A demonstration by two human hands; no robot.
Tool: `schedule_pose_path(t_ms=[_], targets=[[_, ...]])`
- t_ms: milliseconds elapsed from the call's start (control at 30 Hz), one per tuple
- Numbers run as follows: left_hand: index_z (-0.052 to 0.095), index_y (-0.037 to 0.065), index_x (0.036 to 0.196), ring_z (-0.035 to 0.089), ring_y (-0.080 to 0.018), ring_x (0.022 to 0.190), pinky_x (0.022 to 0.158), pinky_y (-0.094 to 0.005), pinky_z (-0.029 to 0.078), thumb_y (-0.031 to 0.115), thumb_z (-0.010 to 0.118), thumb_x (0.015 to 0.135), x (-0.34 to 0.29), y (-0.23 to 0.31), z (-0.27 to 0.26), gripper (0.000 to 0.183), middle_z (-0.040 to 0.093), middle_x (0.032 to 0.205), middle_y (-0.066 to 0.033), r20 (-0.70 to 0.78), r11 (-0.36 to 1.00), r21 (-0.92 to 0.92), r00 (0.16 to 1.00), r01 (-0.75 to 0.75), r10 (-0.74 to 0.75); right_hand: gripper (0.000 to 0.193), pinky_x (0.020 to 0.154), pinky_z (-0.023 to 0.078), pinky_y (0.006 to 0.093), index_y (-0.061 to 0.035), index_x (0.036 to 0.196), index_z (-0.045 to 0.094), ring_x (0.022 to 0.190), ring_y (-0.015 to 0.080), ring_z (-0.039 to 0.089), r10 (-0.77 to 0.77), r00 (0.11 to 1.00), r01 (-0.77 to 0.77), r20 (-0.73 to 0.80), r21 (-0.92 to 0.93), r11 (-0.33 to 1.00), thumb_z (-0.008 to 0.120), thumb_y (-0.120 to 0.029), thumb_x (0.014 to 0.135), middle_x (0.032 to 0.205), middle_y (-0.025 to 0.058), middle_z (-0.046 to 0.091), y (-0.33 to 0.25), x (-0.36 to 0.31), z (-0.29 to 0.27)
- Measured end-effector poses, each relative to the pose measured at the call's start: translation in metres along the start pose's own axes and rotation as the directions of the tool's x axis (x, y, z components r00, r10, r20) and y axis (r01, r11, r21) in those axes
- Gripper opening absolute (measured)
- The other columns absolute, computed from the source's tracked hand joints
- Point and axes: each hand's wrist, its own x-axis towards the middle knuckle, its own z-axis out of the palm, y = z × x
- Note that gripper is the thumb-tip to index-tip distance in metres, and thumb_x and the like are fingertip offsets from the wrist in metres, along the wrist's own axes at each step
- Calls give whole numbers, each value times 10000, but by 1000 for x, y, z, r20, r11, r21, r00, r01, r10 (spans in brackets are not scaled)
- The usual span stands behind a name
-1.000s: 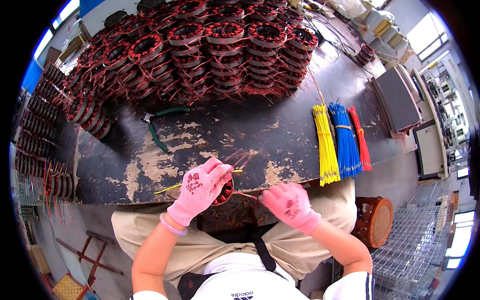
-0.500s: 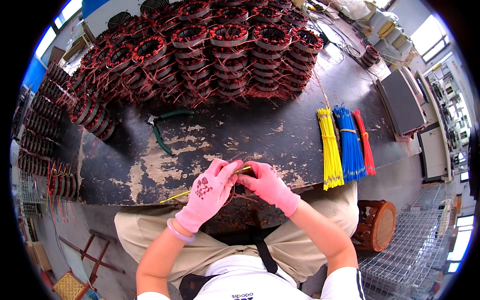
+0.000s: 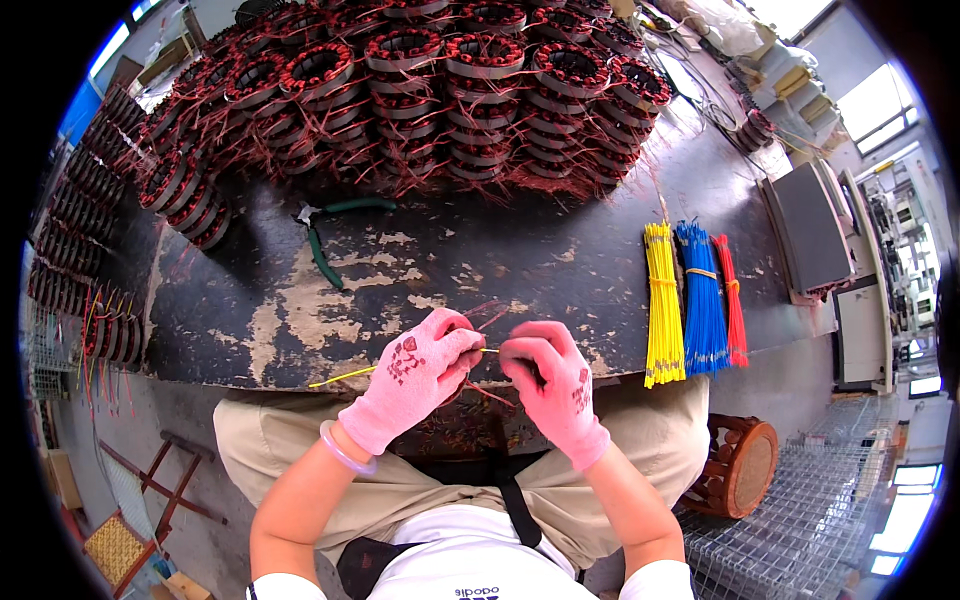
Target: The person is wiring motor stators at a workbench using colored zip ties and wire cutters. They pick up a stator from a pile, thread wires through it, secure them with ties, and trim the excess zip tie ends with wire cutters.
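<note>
My left hand (image 3: 425,365), in a pink glove, pinches a thin yellow wire (image 3: 343,378) close to one end. The wire's long part sticks out to the left over the table's front edge. Beside it my right hand (image 3: 552,388), also gloved in pink, has its fingers curled in, their tips at the short yellow end between the hands. Fine red-brown wires (image 3: 490,313) stick out around my fingers, and more hang below them. What these wires lead to is hidden behind the gloves.
Stacked wound stator rings (image 3: 485,100) with red wires fill the back of the worn dark table (image 3: 450,255). Green-handled cutters (image 3: 322,255) lie left. Bundles of yellow wires (image 3: 662,305), blue wires (image 3: 703,300) and red wires (image 3: 732,300) lie right. A wooden stool (image 3: 740,465) stands right.
My right hand has moved slightly right and turned, its fingers now curled further in. A small gap with the yellow wire's end has opened between my hands.
</note>
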Motion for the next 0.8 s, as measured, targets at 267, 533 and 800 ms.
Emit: schedule_pose_path(t_ms=[267, 533, 800], targets=[[698, 73, 1025, 681, -318, 863, 717, -397, 550, 99, 753, 865, 5, 10, 0, 171, 660, 1036, -97, 26, 994, 112, 1000, 3, -6, 155, 806, 556, 370, -30, 1075, 656, 949, 315, 704, 223, 944, -264, 245, 150, 953, 657, -29, 920, 996, 142, 709, 4, 13, -6], [693, 70, 1020, 676, -316, 886, 741, -406, 554, 128, 783, 832, 2, 3, 6, 216, 669, 1026, -90, 17, 997, 76, 1000, -8, 7, 135, 699, 535, 301, -11, 1069, 665, 789, 170, 671, 70, 966, -98, 251, 104, 990, 666, -31, 936, 905, 92, 716, 11, 21, -10], [689, 110, 985, 677, -266, 862, 732, -397, 563, 145, 784, 817, 3, 0, 10, 196, 688, 1015, -46, 13, 974, 197, 994, -107, 107, 163, 591, 468, 238, -25, 1062, 662, 657, 63, 565, 446, 733, -634, 515, 277, 722, 696, -126, 939, 885, 13, 681, 27, 34, -5]])
